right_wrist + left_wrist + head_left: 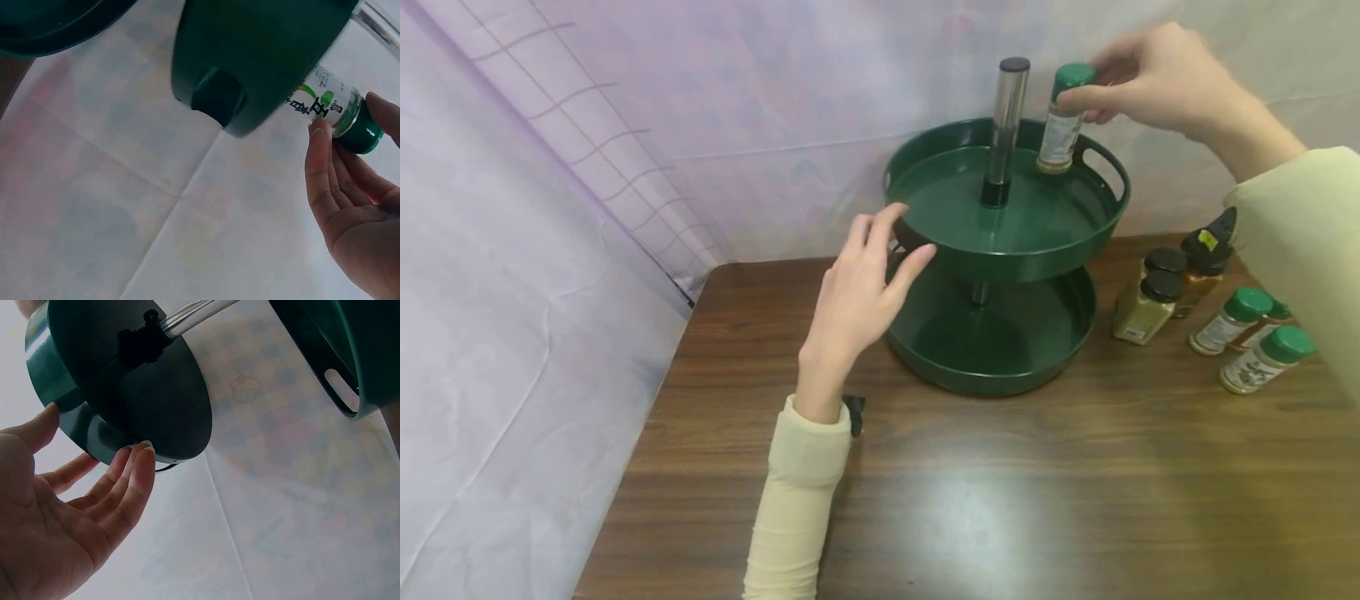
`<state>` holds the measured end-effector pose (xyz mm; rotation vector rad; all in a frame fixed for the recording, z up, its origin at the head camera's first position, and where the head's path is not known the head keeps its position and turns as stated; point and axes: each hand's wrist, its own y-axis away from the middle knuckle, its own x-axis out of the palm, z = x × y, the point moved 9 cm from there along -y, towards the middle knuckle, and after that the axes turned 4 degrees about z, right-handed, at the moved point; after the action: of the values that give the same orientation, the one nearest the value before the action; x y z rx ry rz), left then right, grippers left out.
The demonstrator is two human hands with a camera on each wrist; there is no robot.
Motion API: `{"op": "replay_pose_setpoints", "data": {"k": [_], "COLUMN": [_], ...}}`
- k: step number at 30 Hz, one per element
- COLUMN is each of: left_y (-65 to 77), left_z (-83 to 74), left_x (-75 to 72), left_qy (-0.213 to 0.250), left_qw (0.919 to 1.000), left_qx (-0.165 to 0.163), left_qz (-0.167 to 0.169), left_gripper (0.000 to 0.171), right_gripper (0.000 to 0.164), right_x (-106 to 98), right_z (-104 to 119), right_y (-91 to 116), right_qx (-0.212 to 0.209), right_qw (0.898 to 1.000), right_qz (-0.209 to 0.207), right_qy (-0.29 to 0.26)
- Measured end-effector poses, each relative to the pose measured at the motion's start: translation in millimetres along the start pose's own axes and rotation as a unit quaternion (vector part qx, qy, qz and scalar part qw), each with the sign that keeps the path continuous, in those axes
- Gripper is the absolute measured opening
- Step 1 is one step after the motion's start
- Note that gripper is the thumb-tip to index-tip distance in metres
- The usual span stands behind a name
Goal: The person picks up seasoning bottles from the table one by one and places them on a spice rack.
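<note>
A two-tier dark green tray stand (pixel 1018 267) stands on the wooden table, with a metal post (pixel 1009 117) rising through its middle. My right hand (pixel 1180 87) pinches a spice jar (pixel 1060 140) by its green cap between thumb and fingers. The jar is held nearly upright over the right back part of the upper tray, beside the handle cutout; its label shows in the right wrist view (pixel 325 94). At the left of the upper tray is my left hand (pixel 853 296), fingers extended and loosely bent; in the left wrist view the fingertips (pixel 147 450) meet the tray's outer wall.
Right of the stand are black-capped jars (pixel 1146 308), one dark-topped bottle (pixel 1206 250) and several green-capped spice jars (pixel 1262 362). A small black object (pixel 854 414) shows beside the left sleeve. Pale cloth (pixel 790 100) hangs behind the table (pixel 880 517).
</note>
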<state>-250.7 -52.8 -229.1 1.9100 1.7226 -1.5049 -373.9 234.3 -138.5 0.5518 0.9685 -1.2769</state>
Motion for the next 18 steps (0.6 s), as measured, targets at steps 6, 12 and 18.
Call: {"op": "replay_pose_setpoints", "data": {"k": [6, 12, 18], "left_y": [0.0, 0.6, 0.9], "left_z": [-0.2, -2.5, -3.3], "left_x": [2.2, 0.9, -1.6], "left_qy": [0.002, -0.002, -0.006], "left_qw": [1.0000, 1.0000, 1.0000], "left_qx": [-0.005, -0.002, 0.003], "left_qz": [0.004, 0.000, -0.003], "left_gripper": [0.057, 0.057, 0.056], "right_gripper": [0.057, 0.055, 0.056], "right_x": [13.3, 19.7, 23.6], "right_z": [-3.8, -5.2, -6.8], "right_y": [-8.8, -10.8, -10.1], "right_qx": [-0.007, -0.019, -0.018], "right_qw": [1.000, 0.999, 0.999], "right_qz": [0.027, 0.039, 0.048], "right_qy": [0.012, 0.009, -0.016]}}
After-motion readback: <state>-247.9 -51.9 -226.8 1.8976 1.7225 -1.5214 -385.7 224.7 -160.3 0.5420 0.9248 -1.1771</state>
